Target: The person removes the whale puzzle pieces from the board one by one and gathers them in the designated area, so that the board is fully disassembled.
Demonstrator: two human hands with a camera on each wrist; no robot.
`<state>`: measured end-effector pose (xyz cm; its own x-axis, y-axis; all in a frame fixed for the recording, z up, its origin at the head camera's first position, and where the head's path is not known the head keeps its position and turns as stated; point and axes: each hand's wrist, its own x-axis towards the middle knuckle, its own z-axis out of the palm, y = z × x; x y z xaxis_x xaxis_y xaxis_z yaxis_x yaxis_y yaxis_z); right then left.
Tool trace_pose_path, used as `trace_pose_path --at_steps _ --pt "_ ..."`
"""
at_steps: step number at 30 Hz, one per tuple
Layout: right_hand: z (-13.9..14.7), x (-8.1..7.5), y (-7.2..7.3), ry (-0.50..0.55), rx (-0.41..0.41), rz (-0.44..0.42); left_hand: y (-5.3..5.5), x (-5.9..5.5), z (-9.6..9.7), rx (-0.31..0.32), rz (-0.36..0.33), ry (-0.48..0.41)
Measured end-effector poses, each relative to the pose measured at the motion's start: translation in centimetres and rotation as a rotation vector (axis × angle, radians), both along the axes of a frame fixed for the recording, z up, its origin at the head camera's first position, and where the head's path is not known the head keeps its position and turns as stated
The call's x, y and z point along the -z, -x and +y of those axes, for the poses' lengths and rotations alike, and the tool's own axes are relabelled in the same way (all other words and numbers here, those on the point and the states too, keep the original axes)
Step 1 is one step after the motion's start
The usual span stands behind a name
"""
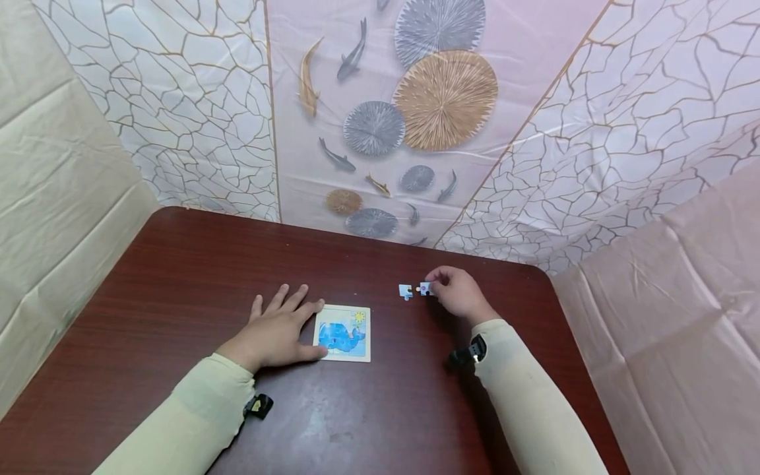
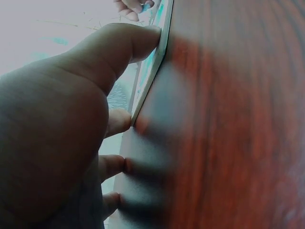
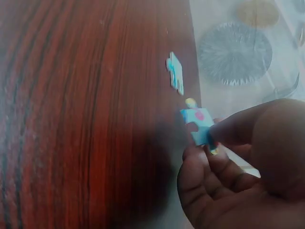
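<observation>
A small square jigsaw puzzle (image 1: pixel 341 335) with a blue whale and a yellow sun lies flat on the table. My left hand (image 1: pixel 274 335) is spread at its left side, thumb and index fingertip on the frame's edge, the other fingers straight on the tabletop. To the right, my right hand (image 1: pixel 458 294) pinches a pale blue puzzle piece (image 3: pixel 198 125) with a pink spot between thumb and fingers. Part of that piece is hidden by the fingertips. A second loose puzzle piece (image 1: pixel 406 291) lies on the table just left of it.
The dark red-brown wooden table (image 1: pixel 178 284) has a rounded far edge. Behind it hangs a patterned cloth (image 1: pixel 368 158) with fish and round leaf shapes. Plain light cloth (image 1: pixel 671 297) closes off the right side. Each wrist wears a black strapped device (image 1: pixel 477 348).
</observation>
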<state>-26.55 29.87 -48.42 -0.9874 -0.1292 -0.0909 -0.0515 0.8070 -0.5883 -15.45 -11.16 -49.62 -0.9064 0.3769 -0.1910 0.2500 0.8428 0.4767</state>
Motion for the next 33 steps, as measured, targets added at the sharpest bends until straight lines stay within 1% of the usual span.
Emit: trace_pose_path --at_steps 3,12,21,25,33 --pt "0.1 0.2 0.2 -0.051 0.0 -0.019 0.0 0.0 0.0 -0.001 -0.002 -0.003" --pt "-0.4 0.2 0.5 -0.122 -0.015 -0.032 0.1 0.0 -0.1 0.0 -0.006 -0.001" --pt "-0.7 0.8 0.5 -0.129 0.026 -0.039 0.1 0.0 0.0 0.0 -0.006 -0.002" --pt "-0.7 1.1 0.5 -0.13 0.031 -0.021 0.1 0.0 -0.1 0.0 -0.005 0.002" --pt "-1.1 1.0 0.0 -0.129 0.035 0.046 0.2 0.1 -0.1 -0.002 -0.007 -0.002"
